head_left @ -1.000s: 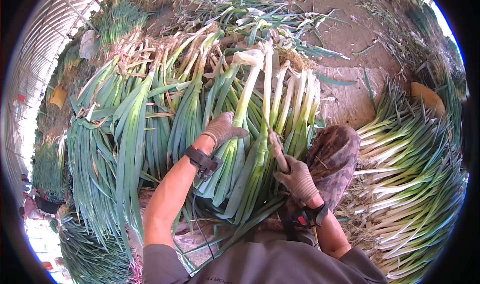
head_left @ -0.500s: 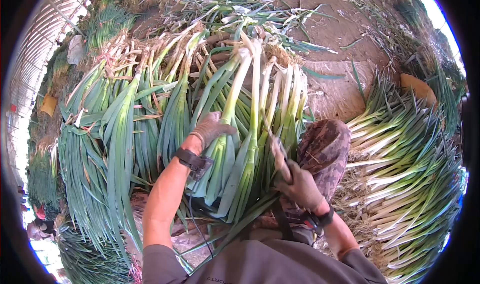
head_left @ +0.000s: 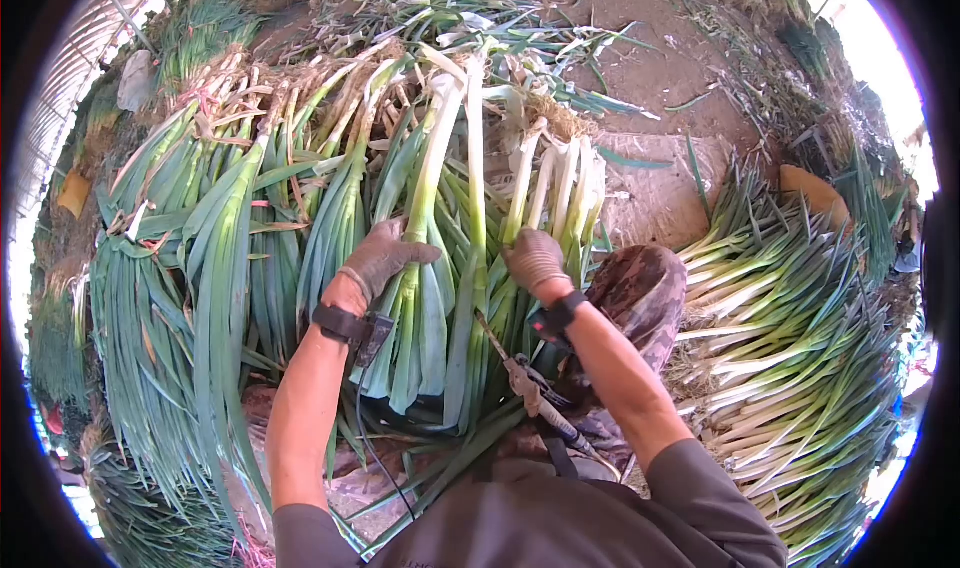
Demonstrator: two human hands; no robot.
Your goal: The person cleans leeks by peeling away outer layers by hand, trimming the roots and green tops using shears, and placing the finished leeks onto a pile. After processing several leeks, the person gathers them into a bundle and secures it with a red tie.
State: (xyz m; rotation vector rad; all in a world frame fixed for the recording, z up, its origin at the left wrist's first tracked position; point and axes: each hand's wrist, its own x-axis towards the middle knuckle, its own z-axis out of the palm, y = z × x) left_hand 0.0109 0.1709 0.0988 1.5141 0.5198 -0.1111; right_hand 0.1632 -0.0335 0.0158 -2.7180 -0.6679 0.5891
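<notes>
My gloved left hand (head_left: 385, 258) is closed around the green part of a large green onion (head_left: 433, 173) with a thick white stem. Beside it stands another long-stemmed stalk, white ends pointing away from me. My gloved right hand (head_left: 538, 260) has its fingers wrapped on a green onion stalk (head_left: 518, 190) in the group at right; its fingertips are partly hidden. Below the right hand, a thin-nozzled tool (head_left: 530, 393) with a wrapped handle and a hose-like line rests by my lap, held by neither hand.
Untrimmed green onions (head_left: 225, 238) with dry roots lie thick on the left. A long row of cleaned green onions (head_left: 790, 368) lies on the right beside my camouflage-clad knee (head_left: 640, 293). Stripped leaves (head_left: 450, 13) litter the soil ahead. A cable hangs from my left wrist.
My right hand has let go of the thin-nozzled tool and moved up and forward onto a green onion stalk. The tool now rests near my lap. My left hand keeps its hold.
</notes>
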